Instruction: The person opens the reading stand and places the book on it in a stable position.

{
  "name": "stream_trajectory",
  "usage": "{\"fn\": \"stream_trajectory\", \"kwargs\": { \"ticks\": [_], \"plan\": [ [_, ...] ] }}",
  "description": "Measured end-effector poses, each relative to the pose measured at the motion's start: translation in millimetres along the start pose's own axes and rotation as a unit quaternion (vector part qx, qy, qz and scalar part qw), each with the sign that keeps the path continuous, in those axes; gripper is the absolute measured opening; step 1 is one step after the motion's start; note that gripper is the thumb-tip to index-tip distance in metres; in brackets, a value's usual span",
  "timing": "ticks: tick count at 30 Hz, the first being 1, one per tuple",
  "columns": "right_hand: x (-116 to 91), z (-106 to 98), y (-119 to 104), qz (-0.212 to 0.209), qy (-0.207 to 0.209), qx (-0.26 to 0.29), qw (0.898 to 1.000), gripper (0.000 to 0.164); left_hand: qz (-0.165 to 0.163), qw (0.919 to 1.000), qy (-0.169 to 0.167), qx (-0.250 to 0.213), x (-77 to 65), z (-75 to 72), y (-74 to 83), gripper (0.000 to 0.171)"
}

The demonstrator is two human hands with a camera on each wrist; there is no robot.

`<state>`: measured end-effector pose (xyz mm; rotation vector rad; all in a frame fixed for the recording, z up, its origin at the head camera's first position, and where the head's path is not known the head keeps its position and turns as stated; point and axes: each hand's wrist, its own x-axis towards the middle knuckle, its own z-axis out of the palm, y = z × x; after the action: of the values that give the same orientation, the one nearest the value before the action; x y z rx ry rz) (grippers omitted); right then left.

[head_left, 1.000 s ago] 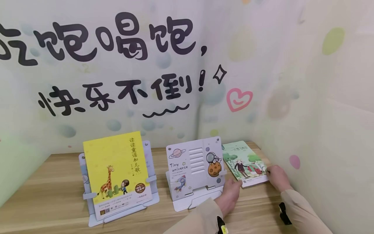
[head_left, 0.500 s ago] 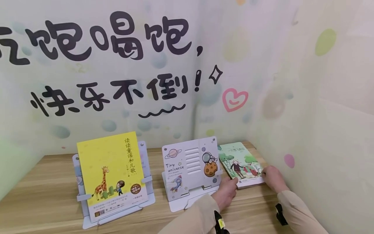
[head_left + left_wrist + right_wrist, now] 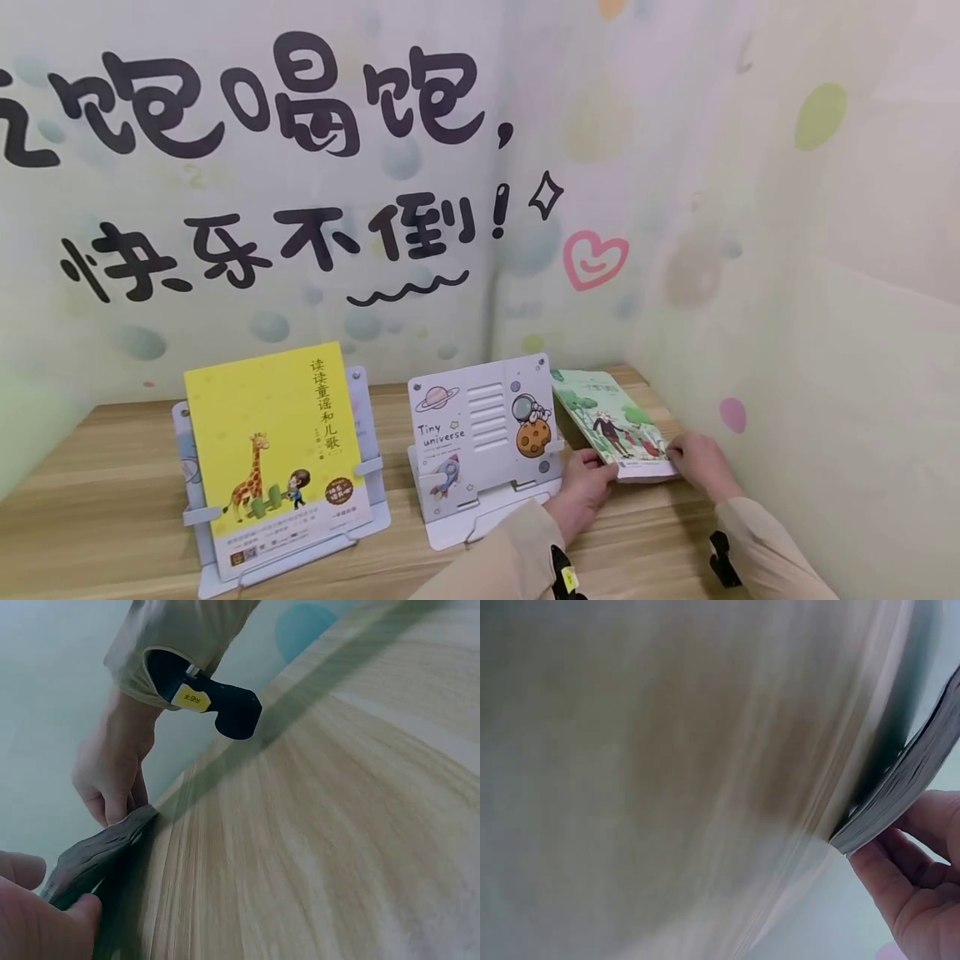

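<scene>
A green picture book with an animal in dark clothes on its cover lies at the right of the table. My left hand grips its near left corner, with fingers on both faces of the book in the left wrist view. At the near right corner, my right hand pinches the book between thumb and fingers. The page edge is raised off the wood at the near side, with shadow under it. In the right wrist view, the right hand holds the corner of the page block.
An open white book stand with space drawings stands just left of the green book. Farther left, a yellow book leans on a second stand. Printed curtains close off the back and right of the wooden table.
The near edge of the green book has come up slightly, and my left hand has closed on its corner. The head view has swung a little right.
</scene>
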<state>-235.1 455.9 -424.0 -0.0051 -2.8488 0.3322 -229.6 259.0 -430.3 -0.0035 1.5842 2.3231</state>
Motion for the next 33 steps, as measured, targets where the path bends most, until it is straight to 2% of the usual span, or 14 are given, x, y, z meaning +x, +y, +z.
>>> {"fn": "stream_trajectory", "kwargs": {
  "ticks": [4,7,11,16,21,24,27,29,31,33],
  "plan": [
    [-2.1,0.7,0.7,-0.001,0.006,0.009,1.0,0.006,0.01,0.9999,0.01,0.0,-6.0,3.3,2.1,0.037],
    [-2.6,0.4,2.3,-0.003,0.012,0.019,1.0,0.005,0.026,0.9995,0.008,0.017,-10.7,2.6,3.1,0.039],
    [-4.3,-3.4,7.4,0.022,-0.002,0.069,0.997,0.009,0.046,0.9967,0.009,0.067,-17.6,-0.7,1.3,0.039],
    [-6.6,-8.7,13.6,0.08,-0.047,0.171,0.981,0.027,0.056,0.9931,-0.011,0.102,-24.0,-7.9,-1.3,0.045],
    [-8.3,-11.1,16.7,0.083,-0.078,0.216,0.97,0.034,0.064,0.9888,-0.04,0.128,-32.0,-13.7,-0.7,0.049],
    [-9.5,-13.7,18.9,0.103,-0.101,0.263,0.954,0.041,0.076,0.9863,-0.054,0.136,-36.2,-16.2,0.9,0.05],
    [-9.5,-16.9,22.7,0.126,-0.126,0.328,0.928,0.049,0.086,0.9838,-0.069,0.142,-39.8,-18.1,3.6,0.051],
    [-8.6,-18.8,25.4,0.125,-0.139,0.367,0.911,0.051,0.093,0.9818,-0.078,0.147,-41.7,-18.9,6.5,0.051],
    [-7.3,-20.1,28.0,0.117,-0.147,0.405,0.895,0.049,0.099,0.9795,-0.082,0.155,-44.1,-19.8,10.5,0.051],
    [-6.5,-21.7,29.4,0.102,-0.149,0.443,0.878,0.037,0.107,0.9768,-0.085,0.165,-46.5,-21.0,14.8,0.051]
  ]
}}
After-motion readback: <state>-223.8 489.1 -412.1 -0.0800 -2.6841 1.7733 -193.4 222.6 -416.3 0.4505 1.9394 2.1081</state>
